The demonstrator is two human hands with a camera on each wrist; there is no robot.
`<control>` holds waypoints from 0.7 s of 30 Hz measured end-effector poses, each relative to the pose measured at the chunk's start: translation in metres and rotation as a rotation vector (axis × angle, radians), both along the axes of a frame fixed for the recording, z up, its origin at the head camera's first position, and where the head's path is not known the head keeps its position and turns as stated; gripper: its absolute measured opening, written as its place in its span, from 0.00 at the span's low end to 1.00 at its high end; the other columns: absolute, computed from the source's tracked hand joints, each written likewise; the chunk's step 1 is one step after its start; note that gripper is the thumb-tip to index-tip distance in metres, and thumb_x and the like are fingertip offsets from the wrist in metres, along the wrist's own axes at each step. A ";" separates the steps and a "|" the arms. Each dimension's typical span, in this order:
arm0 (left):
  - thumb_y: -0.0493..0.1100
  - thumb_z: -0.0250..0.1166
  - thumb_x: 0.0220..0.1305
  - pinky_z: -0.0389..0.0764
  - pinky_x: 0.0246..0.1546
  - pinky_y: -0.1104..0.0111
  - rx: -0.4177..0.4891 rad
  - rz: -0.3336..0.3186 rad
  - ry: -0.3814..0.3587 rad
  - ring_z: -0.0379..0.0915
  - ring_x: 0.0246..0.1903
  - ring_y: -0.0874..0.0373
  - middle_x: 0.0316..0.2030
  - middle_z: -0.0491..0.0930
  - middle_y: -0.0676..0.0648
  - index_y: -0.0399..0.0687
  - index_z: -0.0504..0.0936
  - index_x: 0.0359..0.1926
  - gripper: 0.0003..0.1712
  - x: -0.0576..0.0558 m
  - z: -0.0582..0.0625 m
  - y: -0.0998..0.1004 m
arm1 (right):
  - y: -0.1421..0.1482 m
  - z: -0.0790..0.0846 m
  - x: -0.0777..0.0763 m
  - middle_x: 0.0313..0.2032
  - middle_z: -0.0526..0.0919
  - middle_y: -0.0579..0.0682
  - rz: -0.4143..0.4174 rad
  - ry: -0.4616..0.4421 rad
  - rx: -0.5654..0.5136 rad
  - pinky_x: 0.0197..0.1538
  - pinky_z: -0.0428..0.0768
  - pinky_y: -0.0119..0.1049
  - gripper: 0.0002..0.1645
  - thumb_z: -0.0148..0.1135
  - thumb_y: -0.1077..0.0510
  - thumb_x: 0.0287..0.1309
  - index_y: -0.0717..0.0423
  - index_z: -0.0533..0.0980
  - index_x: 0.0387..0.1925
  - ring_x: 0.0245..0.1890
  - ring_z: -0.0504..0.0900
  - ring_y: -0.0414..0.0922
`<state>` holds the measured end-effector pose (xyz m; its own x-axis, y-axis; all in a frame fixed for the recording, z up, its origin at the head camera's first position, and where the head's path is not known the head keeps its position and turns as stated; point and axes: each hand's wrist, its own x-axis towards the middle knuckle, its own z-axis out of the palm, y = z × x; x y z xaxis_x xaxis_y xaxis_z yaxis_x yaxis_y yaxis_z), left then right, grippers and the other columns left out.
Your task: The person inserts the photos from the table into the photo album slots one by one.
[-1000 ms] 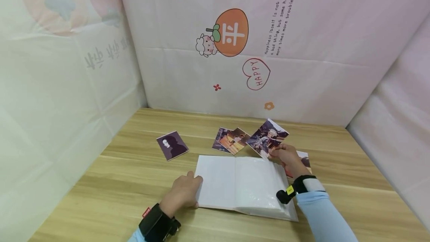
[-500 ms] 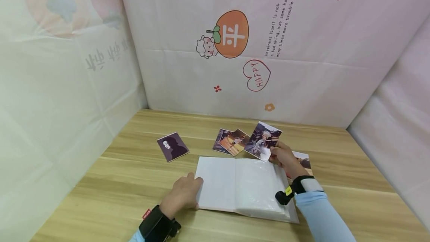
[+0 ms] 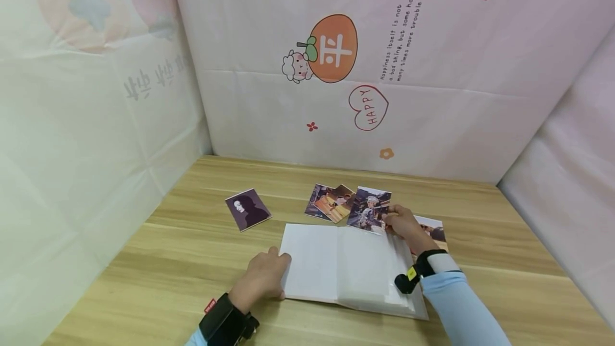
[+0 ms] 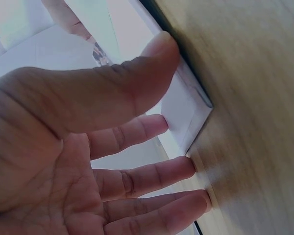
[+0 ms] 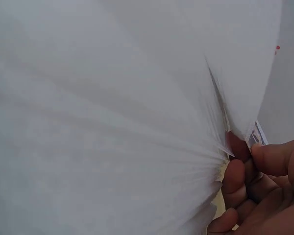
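A small photo album point(image 3: 309, 263) lies spread on the table, a white page at left and clear plastic sleeves at right. My left hand point(image 3: 261, 274) holds its left edge; in the left wrist view the thumb point(image 4: 154, 68) lies along the album's edge near a corner, other fingers beyond it. With my right hand point(image 3: 405, 227) I pinch a photo point(image 3: 369, 208) of a white-haired figure by its right side, at the album's far edge. In the right wrist view, fanned sleeves point(image 5: 112, 122) hide most of that photo, and my fingers touch their edge.
Two overlapping photos point(image 3: 333, 203) lie beyond the album. A dark purple photo point(image 3: 247, 210) sits farther left. Another photo point(image 3: 432, 231) is partly hidden behind my right hand. White printed cloth point(image 3: 269, 116) walls the wooden table point(image 3: 182, 260) at the back and sides.
The photo in my right hand has turned more upright and moved left and down toward the album's far edge. My left hand has stayed on the album's left edge.
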<state>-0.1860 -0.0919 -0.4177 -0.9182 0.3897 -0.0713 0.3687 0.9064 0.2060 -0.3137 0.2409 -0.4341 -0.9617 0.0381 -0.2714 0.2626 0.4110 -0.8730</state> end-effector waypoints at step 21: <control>0.42 0.80 0.29 0.69 0.23 0.63 0.011 0.014 -0.013 0.65 0.25 0.52 0.29 0.66 0.45 0.42 0.76 0.37 0.30 0.001 0.002 0.001 | 0.003 -0.004 -0.003 0.34 0.71 0.54 0.033 0.003 -0.020 0.26 0.64 0.35 0.17 0.48 0.61 0.66 0.63 0.62 0.53 0.27 0.70 0.44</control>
<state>-0.1849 -0.0914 -0.4153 -0.9226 0.3775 -0.0794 0.3530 0.9092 0.2207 -0.3163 0.2435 -0.4384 -0.9631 0.0011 -0.2693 0.2470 0.4020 -0.8817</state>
